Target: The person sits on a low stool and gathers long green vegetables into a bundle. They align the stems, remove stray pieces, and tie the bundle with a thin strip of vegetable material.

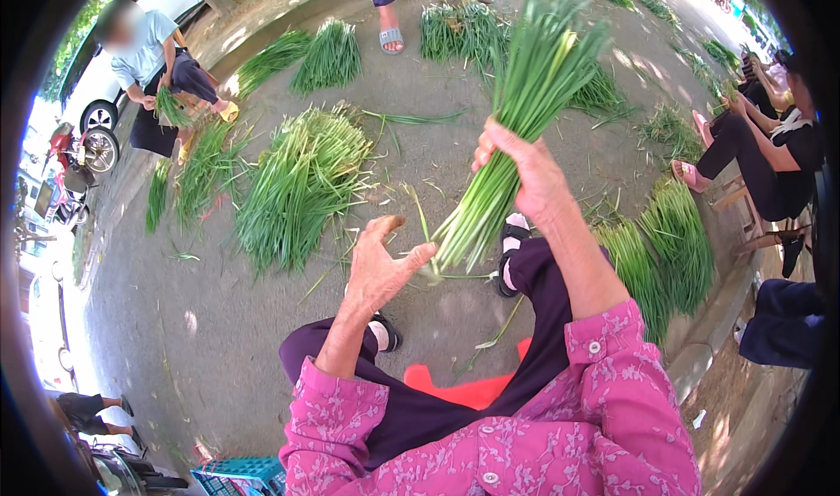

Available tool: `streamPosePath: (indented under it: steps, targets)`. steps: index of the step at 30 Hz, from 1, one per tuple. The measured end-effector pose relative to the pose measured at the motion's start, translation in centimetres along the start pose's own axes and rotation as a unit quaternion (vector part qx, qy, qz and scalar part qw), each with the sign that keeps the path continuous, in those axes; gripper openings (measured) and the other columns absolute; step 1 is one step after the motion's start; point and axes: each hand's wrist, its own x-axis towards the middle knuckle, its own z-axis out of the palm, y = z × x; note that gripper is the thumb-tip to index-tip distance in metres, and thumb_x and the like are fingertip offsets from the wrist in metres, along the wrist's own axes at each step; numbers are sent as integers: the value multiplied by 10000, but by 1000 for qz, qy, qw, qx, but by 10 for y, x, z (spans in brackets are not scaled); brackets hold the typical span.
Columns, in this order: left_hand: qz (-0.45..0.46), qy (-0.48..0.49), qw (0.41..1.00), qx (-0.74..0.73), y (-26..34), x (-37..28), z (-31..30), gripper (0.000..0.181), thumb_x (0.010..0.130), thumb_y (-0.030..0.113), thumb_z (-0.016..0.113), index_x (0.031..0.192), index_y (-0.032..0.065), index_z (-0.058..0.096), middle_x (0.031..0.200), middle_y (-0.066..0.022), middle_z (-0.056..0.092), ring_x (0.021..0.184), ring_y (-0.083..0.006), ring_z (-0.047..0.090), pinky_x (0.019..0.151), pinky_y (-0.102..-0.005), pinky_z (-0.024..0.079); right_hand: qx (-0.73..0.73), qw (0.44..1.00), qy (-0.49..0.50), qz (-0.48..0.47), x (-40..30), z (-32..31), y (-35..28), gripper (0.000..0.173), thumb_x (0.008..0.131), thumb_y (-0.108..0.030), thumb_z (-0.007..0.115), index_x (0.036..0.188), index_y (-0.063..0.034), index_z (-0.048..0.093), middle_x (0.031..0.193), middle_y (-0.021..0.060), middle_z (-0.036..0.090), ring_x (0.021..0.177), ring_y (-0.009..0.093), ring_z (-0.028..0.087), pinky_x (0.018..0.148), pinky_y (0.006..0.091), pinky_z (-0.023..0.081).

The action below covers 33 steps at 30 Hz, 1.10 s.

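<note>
My right hand (pixel 525 165) is closed round the middle of a bundle of long green garlic chives (pixel 538 82), held slanting, pale stem ends down towards the left and leafy tops up and away. My left hand (pixel 387 260) is spread beside the stem ends, its thumb close to them; whether it touches them I cannot tell. A thin yellowish stalk (pixel 419 214) hangs near that thumb. On the pavement beyond my left hand lies a large heap of chives (pixel 305 181). More bunches of chives (pixel 676 247) lie to the right of my knee.
A red plastic stool (pixel 459 391) shows between my legs. A seated person (pixel 144 69) handles greens at the upper left; others sit along the right. Further chive piles (pixel 462 33) lie ahead. A teal plastic crate (pixel 243 473) stands at the lower left, and a curb (pixel 712 338) runs along the right.
</note>
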Motion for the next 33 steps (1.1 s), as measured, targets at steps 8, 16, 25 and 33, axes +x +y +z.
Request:
streamPosePath:
  steps: [8, 16, 25, 33]
  targets:
    - [12, -199, 875, -442, 12, 9, 12, 912, 549, 318, 850, 1249, 16, 349, 1090, -107, 512, 1089, -231, 501, 886, -382, 442, 4, 985, -149, 88, -30, 46, 32, 253, 784, -159, 669, 934, -33, 509, 694, 20, 545, 644, 118, 562, 603, 279, 498]
    - [-16, -250, 868, -430, 14, -6, 12, 611, 674, 285, 645, 1168, 13, 411, 954, -106, 558, 824, -203, 590, 665, -307, 484, -177, 966, -181, 48, -36, 49, 35, 280, 810, -185, 636, 1002, -16, 523, 848, 56, 588, 804, 143, 561, 714, 301, 475]
    - [-43, -248, 864, -437, 16, -14, 4, 588, 726, 406, 656, 1123, 29, 444, 838, -92, 569, 719, -160, 560, 630, -291, 458, -314, 919, -234, -44, -27, 33, 39, 445, 748, -260, 695, 1083, -8, 545, 996, 87, 602, 905, 184, 579, 789, 331, 482]
    - [-46, -227, 848, -478, 20, -18, 6, 593, 729, 487, 682, 1058, 29, 498, 776, -102, 593, 622, -149, 562, 569, -262, 463, -315, 927, -204, -22, -32, 41, 32, 454, 693, -280, 732, 1007, -10, 546, 897, 78, 587, 832, 173, 551, 738, 324, 473]
